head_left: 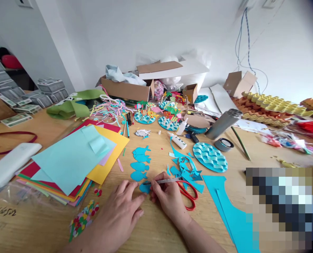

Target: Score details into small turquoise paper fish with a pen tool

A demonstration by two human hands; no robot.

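Note:
My right hand is closed around a slim pen whose tip end is hidden by my fingers. Under that grip lies a blue paper fish cutout, partly covered. My left hand lies with fingers spread on the table, its fingertips close to the cutout. Above it, a column of more blue fish cutouts lies on the wood; the topmost one has drawn black lines. Red-handled scissors rest beside my right hand, their blades largely hidden. Blue paper scraps are heaped beyond them.
Stacked coloured paper lies left, with paper dots in front. At right are a large blue sheet, a wavy-patterned disc, a tape roll and a leaning metal flask. A glue bottle lies mid-table; boxes line the wall.

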